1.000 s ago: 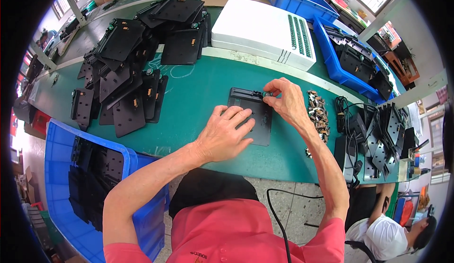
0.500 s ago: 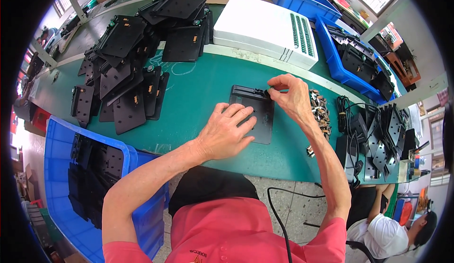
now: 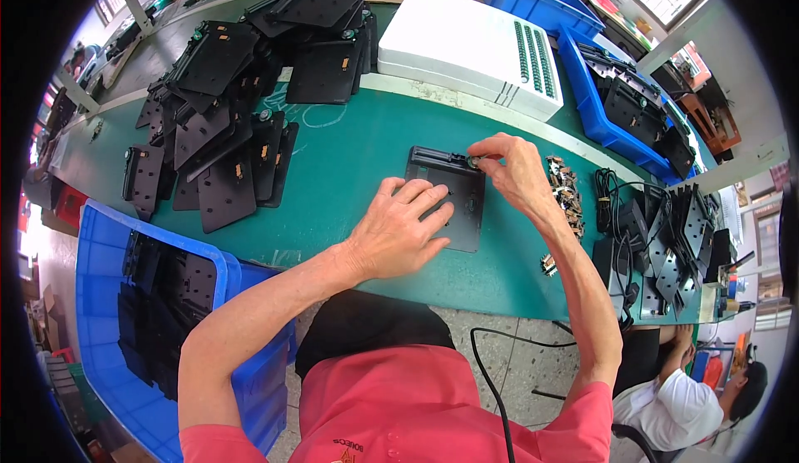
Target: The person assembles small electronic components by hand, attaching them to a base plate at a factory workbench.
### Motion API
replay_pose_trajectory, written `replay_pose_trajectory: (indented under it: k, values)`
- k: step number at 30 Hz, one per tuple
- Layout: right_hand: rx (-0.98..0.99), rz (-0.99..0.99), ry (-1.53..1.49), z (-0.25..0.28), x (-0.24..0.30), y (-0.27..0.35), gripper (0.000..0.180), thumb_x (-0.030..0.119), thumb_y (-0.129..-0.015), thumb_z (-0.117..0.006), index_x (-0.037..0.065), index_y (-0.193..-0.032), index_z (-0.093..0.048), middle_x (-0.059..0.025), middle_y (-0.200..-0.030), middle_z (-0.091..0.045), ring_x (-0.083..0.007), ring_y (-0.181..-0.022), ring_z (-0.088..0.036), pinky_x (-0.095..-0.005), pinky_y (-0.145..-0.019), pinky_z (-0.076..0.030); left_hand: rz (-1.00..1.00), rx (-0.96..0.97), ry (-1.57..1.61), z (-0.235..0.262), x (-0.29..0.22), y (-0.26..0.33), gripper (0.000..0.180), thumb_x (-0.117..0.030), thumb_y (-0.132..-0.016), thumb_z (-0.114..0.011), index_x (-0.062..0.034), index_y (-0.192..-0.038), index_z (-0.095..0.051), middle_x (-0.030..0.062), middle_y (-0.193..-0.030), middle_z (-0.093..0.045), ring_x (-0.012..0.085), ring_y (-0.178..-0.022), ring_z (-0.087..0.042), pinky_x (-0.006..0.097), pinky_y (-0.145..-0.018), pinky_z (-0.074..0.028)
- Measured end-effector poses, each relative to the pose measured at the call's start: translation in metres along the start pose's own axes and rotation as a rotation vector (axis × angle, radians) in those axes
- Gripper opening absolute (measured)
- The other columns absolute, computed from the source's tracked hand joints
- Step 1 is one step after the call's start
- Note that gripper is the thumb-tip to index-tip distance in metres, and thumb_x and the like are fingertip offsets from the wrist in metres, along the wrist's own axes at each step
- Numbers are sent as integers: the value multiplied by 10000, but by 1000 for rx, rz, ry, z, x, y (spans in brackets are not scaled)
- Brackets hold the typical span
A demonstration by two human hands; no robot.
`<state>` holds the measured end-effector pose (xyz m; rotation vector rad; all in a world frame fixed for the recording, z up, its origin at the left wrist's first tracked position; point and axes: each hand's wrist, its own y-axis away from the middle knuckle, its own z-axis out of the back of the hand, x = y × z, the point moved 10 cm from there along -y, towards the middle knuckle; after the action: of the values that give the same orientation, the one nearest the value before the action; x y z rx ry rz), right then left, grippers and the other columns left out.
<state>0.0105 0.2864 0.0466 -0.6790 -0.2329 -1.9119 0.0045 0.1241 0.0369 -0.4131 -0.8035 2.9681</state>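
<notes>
- At the far left, a blue crate [image 3: 125, 313] below the table edge holds black plates stacked on edge.
- On the green table [image 3: 349, 163], a loose heap of black plates [image 3: 225, 113] lies well apart from the hands.
- The left hand [image 3: 399, 230] lies flat and open, fingers spread, pressing on the near-left part of the single black plate [image 3: 449, 196] at the middle of the table. It grips nothing; it only pins the plate down, as it did a second ago.
- The right hand [image 3: 516, 171] is curled at the plate's far right corner, thumb and forefinger pinched on a small round part [image 3: 474, 161]. Whether it is a screw or a knob is too small to tell.
- Over the last second the right hand has hardly shifted, so the fitting at that corner seems to be still in progress.
- Just right of the plate lies a small pile of brownish parts [image 3: 566, 188].
- Behind stands a white box [image 3: 466, 47]; further right, a blue tray [image 3: 607, 121] of black parts.
</notes>
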Motion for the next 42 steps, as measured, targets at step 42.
replay_pose_trajectory:
  k: [42]
  values:
    - [-150,-240,419,58,-51,107,166,65,-772,-664,70,-928,-720,-91,-916,-673,-306,-857,-661,-403,-735,-517,-16,30,-50,-1,-2,1,441,-257,-784,-717,-36,-1156,-629,131,-1251,-571,300,-1130,-526,436,-932,-393]
